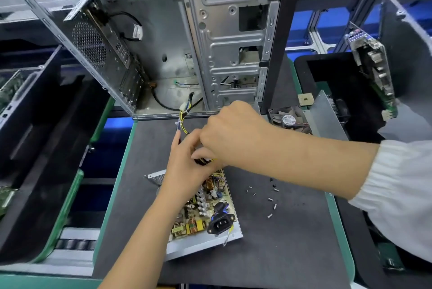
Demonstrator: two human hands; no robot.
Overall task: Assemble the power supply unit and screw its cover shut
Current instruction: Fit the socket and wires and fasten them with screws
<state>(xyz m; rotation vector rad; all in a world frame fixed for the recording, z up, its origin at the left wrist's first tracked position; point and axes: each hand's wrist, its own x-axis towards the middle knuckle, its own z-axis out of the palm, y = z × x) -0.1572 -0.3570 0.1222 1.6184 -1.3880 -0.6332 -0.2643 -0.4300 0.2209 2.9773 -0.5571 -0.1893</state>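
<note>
Head view: both hands are working the cables.
Left hand: pinching the yellow-black wire bundle.
Right hand: curling around the same bundle.
Open grey metal power supply tray: lying on the table, board exposed.
Left: cover unfitted, loose silver screws waiting beside.

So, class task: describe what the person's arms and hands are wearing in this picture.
Both hands are bare: no gloves, rings or watch visible on the left hand or right hand. The right arm has a loose white sleeve gathered at an elastic cuff, pushed up the forearm. The left forearm is bare as far as shown.
</note>
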